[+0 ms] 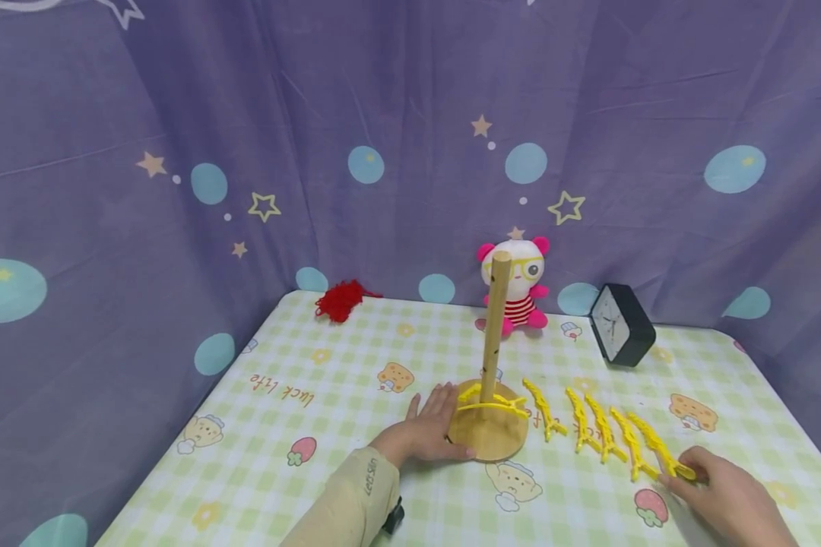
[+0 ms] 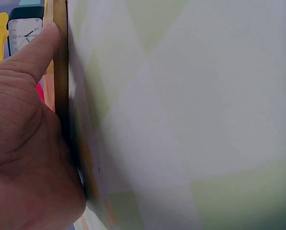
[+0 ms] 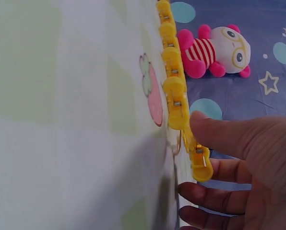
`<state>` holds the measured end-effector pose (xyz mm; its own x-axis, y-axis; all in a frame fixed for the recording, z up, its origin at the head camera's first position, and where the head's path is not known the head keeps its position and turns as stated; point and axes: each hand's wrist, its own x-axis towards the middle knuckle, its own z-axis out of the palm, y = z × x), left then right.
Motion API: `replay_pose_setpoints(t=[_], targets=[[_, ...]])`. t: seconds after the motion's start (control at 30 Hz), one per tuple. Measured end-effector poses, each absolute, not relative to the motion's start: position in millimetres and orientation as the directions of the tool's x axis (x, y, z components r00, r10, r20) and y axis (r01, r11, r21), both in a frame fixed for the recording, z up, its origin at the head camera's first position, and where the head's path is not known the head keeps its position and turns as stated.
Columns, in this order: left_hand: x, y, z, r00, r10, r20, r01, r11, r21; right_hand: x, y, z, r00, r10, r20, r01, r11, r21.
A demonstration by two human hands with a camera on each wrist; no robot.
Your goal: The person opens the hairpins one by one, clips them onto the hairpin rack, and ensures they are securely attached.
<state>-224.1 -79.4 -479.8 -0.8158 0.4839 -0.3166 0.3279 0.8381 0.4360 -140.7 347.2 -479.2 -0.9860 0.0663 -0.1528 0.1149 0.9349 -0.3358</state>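
Observation:
A round wooden base (image 1: 487, 441) carries an upright wooden pole (image 1: 495, 334). Low on the pole sits a yellow hair clip (image 1: 513, 405), its two arms passing on either side of it. My left hand (image 1: 427, 433) rests against the base's left edge with fingers straight, the thumb (image 2: 37, 48) along the near rim. On the right, my right hand (image 1: 728, 494) pinches the tail end of the rightmost yellow hair clip (image 1: 650, 437) between thumb (image 3: 215, 134) and index finger. Several more yellow hair clips (image 1: 602, 429) lie in a slanted row left of it.
Behind the pole sits a pink and white plush bear (image 1: 520, 281) in striped clothing. A black square clock (image 1: 619, 325) stands at the back right, and a red yarn bundle (image 1: 342, 300) lies at the back left. A checked cloth (image 1: 260, 448) covers the table, with a purple curtain (image 1: 410, 99) behind.

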Motion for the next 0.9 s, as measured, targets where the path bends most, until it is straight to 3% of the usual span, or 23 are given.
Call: replay_pose_setpoints(t=[0.3, 0.57, 0.9], targets=[[-225, -80, -481, -0.816, 0.489, -0.308, 0.327, 0.83, 0.452, -136, 339, -464, -0.979, 0.189, -0.07, 0.201, 0.889, -0.411], [-227, -81, -487, -0.819, 0.501, -0.281, 0.341, 0.818, 0.464, -133, 318, -450, -0.983, 0.129, 0.127, 0.054, 0.878, -0.476], [-225, -80, -484, -0.822, 0.482, -0.304, 0.317, 0.83, 0.459, -141, 294, -446, -0.983, 0.028, 0.18, -0.065, 0.87, -0.489]])
